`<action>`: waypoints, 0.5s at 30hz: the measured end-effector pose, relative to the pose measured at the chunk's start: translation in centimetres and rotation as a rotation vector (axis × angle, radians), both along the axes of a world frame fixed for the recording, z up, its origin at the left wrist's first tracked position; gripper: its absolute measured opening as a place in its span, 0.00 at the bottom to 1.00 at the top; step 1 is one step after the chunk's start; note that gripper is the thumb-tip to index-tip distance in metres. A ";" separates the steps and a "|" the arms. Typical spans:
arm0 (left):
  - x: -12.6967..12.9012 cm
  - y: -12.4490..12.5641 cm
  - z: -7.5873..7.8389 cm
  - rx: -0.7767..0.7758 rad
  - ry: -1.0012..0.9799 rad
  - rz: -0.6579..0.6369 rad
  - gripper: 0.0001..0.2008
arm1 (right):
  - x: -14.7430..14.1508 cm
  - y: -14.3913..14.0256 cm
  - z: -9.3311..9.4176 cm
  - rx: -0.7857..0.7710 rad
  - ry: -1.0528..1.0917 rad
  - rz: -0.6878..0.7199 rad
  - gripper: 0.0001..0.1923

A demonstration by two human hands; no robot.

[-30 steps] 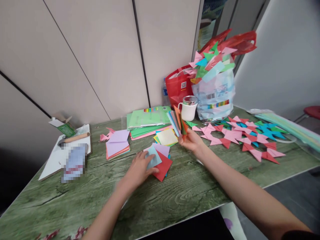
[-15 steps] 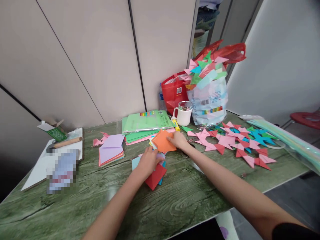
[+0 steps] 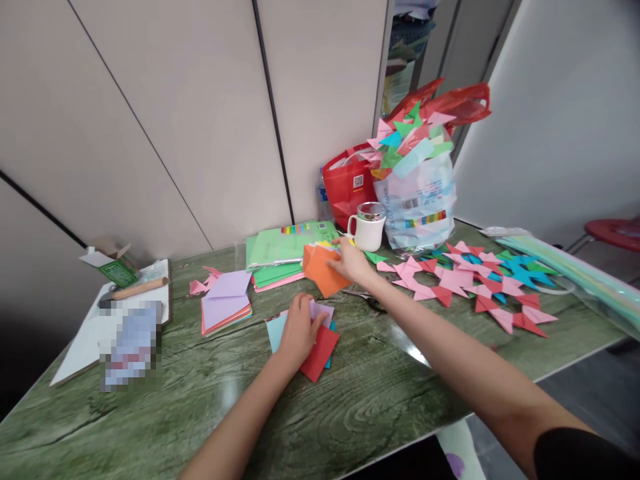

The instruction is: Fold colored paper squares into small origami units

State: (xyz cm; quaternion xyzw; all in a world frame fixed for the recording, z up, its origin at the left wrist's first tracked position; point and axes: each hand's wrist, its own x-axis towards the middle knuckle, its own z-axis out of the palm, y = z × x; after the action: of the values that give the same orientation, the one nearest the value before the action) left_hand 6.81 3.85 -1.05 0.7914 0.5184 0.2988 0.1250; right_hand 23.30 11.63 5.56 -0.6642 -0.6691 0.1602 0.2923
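Observation:
My right hand (image 3: 353, 263) grips a small stack of square origami paper (image 3: 323, 270), orange on top, lifted and tilted above the table. Nearer to me, my left hand (image 3: 300, 327) is closed over a fanned group of coloured paper squares, partly hiding them. Of that group, a red square (image 3: 321, 353), a light blue square (image 3: 276, 329) and a lilac square (image 3: 323, 313) stick out around the fingers. Just behind my right wrist lie scissors (image 3: 371, 299), partly covered by the arm.
A paper stack (image 3: 226, 295), lilac on top, lies to the left. Green paper packs (image 3: 290, 247) and a white mug (image 3: 369, 230) stand behind. Folded paper pieces (image 3: 455, 280) spread across the right. A filled plastic bag (image 3: 417, 193) and a clipboard (image 3: 95, 333) flank the table (image 3: 175, 413).
My right hand has raised the orange-topped stack and tilted it, drawing it up and away from the squares under my left hand. The scissors show more now.

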 end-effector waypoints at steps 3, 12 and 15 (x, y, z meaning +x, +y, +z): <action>0.3 0.2 1.0 -0.034 -0.155 0.071 0.19 | 0.0 -0.8 2.1 0.143 -0.339 0.105 0.18; -0.5 2.8 3.4 -0.290 -0.913 0.181 0.40 | -0.5 -1.7 0.0 0.197 0.037 0.218 0.14; -0.9 2.8 5.3 -0.341 -1.143 0.006 0.39 | -0.9 -2.1 -0.3 0.186 0.818 0.333 0.19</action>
State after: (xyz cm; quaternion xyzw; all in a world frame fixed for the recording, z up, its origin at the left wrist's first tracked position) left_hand 5.93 6.64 4.25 0.4727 0.4118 0.5901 0.5087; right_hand 22.42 9.49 5.22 -0.4005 -0.6079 0.3936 0.5614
